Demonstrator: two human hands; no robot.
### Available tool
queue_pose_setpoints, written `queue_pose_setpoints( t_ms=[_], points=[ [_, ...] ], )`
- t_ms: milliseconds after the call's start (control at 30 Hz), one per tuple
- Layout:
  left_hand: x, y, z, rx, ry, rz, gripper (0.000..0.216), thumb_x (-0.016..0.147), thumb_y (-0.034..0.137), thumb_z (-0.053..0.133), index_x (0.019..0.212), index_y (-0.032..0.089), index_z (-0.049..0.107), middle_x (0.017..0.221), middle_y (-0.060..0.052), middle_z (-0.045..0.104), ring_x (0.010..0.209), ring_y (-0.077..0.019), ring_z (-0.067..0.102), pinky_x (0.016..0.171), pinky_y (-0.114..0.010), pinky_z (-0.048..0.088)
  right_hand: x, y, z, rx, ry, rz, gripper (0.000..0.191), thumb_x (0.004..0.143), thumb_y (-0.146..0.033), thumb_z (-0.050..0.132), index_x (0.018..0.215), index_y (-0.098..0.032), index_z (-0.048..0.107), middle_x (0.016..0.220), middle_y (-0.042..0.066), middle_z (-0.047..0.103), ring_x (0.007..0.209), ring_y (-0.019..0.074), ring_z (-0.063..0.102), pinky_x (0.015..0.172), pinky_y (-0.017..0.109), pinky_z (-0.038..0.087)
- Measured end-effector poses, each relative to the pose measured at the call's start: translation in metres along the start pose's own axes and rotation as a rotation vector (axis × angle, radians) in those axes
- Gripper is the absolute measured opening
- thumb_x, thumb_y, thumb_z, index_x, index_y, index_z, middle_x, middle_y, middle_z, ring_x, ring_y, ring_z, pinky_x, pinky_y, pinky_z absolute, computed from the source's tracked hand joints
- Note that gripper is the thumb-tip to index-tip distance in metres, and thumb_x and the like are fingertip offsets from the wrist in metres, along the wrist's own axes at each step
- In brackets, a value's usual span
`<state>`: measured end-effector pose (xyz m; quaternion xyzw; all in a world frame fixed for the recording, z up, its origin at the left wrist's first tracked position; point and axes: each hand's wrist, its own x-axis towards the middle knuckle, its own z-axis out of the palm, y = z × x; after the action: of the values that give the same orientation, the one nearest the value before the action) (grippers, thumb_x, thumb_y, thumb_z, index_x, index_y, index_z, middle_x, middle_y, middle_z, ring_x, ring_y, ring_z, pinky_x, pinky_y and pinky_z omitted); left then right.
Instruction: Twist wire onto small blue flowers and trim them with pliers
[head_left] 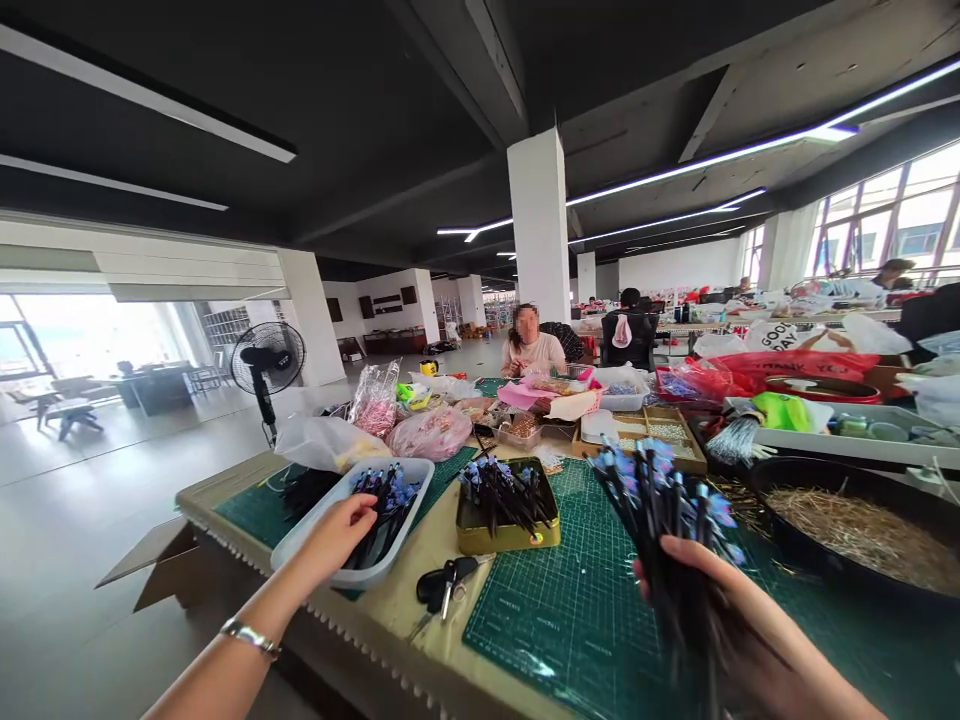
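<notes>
My right hand (pixel 712 580) is wrapped round a thick bunch of black sticks with blue flower ends (pixel 660 500), held upright above the green cutting mat (pixel 555 620). The lower ends of the bunch are blurred. My left hand (pixel 346 525) reaches into a white plastic tub (pixel 289 550), its fingers curled together at more black sticks with blue ends (pixel 386 500). Whatever lies between those fingertips is hidden. Between my hands, a gold tin (pixel 510 540) holds more of the flower-tipped sticks (pixel 506 490).
Black-handled scissors (pixel 439 588) lie before the tin. A dark round basin (pixel 772 490) with straw-like strands stands at right. Behind are plastic bags (pixel 431 432) and a divided box of beads (pixel 694 460). A person (pixel 536 350) sits across the table; a fan (pixel 262 365) stands at left.
</notes>
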<state>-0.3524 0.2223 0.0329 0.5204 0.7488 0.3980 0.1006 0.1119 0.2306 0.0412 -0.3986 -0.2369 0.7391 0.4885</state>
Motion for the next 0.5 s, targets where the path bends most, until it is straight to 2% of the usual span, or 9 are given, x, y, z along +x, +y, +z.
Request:
queue_pose_setpoints(
  t_ms=[167, 300, 400, 500],
  points=[
    [-0.008, -0.007, -0.026, -0.153, 0.001, -0.091, 0.023, 0.068, 0.032, 0.061, 0.086, 0.019, 0.065, 0.090, -0.005, 0.073, 0.096, -0.0274, 0.066, 0.092, -0.036, 0.049, 0.009, 0.003, 0.081, -0.053, -0.143, 0.002, 0.012, 0.089, -0.014, 0.057, 0.080, -0.012, 0.065, 0.071, 0.012, 0.072, 0.059, 0.0187, 0.068, 0.056, 0.028, 0.059],
    [-0.017, 0.004, -0.044, -0.330, -0.064, -0.187, 0.027, 0.081, 0.037, 0.056, 0.093, 0.014, 0.065, 0.089, -0.007, 0.072, 0.087, -0.0224, 0.067, 0.084, -0.034, 0.052, 0.030, 0.021, 0.152, -0.136, -0.250, 0.061, 0.013, 0.096, -0.023, 0.058, 0.094, -0.012, 0.063, 0.084, 0.004, 0.068, 0.067, 0.0139, 0.065, 0.061, 0.028, 0.057],
    [-0.016, 0.018, -0.048, -0.500, -0.124, -0.207, 0.032, 0.090, 0.039, 0.051, 0.102, 0.012, 0.064, 0.099, -0.009, 0.072, 0.087, -0.0170, 0.067, 0.084, -0.030, 0.052, 0.056, 0.050, 0.212, -0.180, -0.323, 0.100, 0.022, 0.096, -0.032, 0.059, 0.107, -0.013, 0.062, 0.097, 0.004, 0.065, 0.076, 0.0144, 0.064, 0.066, 0.030, 0.056],
    [-0.007, 0.026, -0.043, -0.625, -0.166, -0.223, 0.037, 0.094, 0.045, 0.051, 0.101, 0.012, 0.065, 0.097, -0.008, 0.072, 0.085, -0.0162, 0.068, 0.082, -0.032, 0.052, 0.083, 0.094, 0.270, -0.196, -0.368, 0.090, 0.027, 0.096, -0.033, 0.059, 0.115, -0.014, 0.060, 0.108, 0.007, 0.063, 0.086, 0.0176, 0.064, 0.072, 0.034, 0.057]
  ],
)
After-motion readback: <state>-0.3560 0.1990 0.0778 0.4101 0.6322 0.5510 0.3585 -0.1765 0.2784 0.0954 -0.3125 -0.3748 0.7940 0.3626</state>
